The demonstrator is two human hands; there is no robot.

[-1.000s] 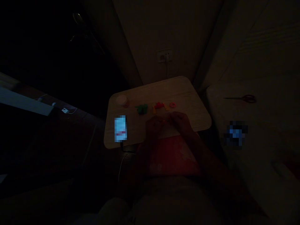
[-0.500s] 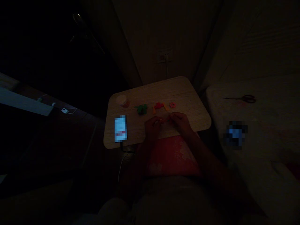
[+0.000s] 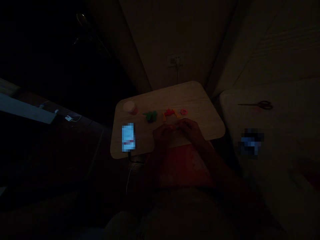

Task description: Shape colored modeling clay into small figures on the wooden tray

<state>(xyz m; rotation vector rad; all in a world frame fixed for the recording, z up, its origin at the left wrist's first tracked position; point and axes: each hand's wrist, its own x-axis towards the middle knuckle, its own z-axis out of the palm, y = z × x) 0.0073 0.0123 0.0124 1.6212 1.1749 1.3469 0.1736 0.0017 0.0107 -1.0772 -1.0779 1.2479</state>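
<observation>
Over the front part of a small wooden table [image 3: 142, 138], my left hand [image 3: 161, 135] and my right hand [image 3: 191, 128] are close together, fingers closed. A small reddish piece [image 3: 173, 127] shows between their fingertips; its kind is too dark to make out. Just beyond the hands lie a red piece [image 3: 170, 112] with orange pieces [image 3: 164, 116] at its sides, and a pink ring-shaped piece [image 3: 184, 111]. To their left is a green many-armed shape [image 3: 151, 116].
A lidded tub [image 3: 130, 107] stands at the table's back left, and a lit phone [image 3: 128, 137] with a cable lies at the front left. Scissors [image 3: 262, 105] rest on the pale surface at right. A wall socket [image 3: 175, 60] holds a plug. The room is very dark.
Both hands stay nearly in place, with small shifts of the fingers around the reddish piece. The things on the table look unmoved.
</observation>
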